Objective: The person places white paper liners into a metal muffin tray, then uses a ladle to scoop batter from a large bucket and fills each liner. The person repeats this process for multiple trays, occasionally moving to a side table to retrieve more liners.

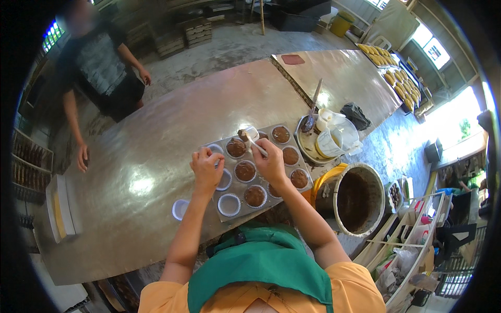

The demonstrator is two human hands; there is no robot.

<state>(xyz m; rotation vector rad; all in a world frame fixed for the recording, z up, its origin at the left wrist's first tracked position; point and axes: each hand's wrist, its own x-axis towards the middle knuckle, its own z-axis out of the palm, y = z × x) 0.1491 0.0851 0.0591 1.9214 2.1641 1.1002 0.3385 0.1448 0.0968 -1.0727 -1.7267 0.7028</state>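
The muffin tray [242, 213] is located directly beneath both hands, on the metal table [125, 161]. The right hand [270, 163] is closed around the handle of a spoon [259, 148]; the spoon's batter-coated end points forward and to the left of this grip, above the far part of the tray. The left hand [207, 169] is positioned to the left of the right-hand grip, fingertips drawn together over the tray's left side; whether they pinch anything cannot be determined. Paper liners filled with brown batter [245, 170] occupy cavities to the left of, beyond and to the right of the spoon grip. An unfilled liner [229, 205] sits in the tray on the near side of the left hand; a loose liner [180, 209] rests on the table, nearer the body and to the left of that hand. Right of the spoon grip, beyond the tray edge, stands a bucket [375, 196] with brown batter inside. Forward and right of the same grip are a translucent container [338, 140] and a black plastic bag [356, 116]. A co-worker [104, 62] stands across the table, far forward and left of both hands.
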